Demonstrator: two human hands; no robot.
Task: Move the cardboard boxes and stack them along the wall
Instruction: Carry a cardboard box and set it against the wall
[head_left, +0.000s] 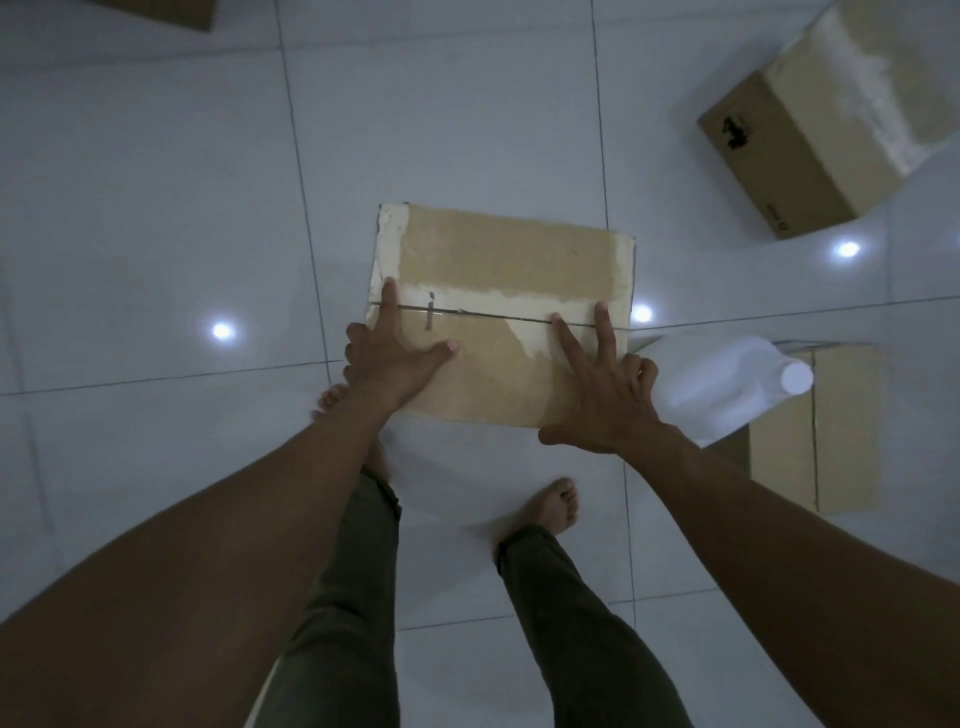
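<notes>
Two hands clasp one cardboard box (498, 291) just ahead of us: left hand (395, 364) wraps its L edge, right hand (605, 400) its R edge; long axis runs crosswise btwn them, over the floor (156, 208).

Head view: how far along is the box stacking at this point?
Done: nothing shows; no wall or stack is in view. In hand: the left hand and right hand grip the middle box. Left: the far box, the right box by the white jug and a box corner at top left lie scattered on the floor.
</notes>
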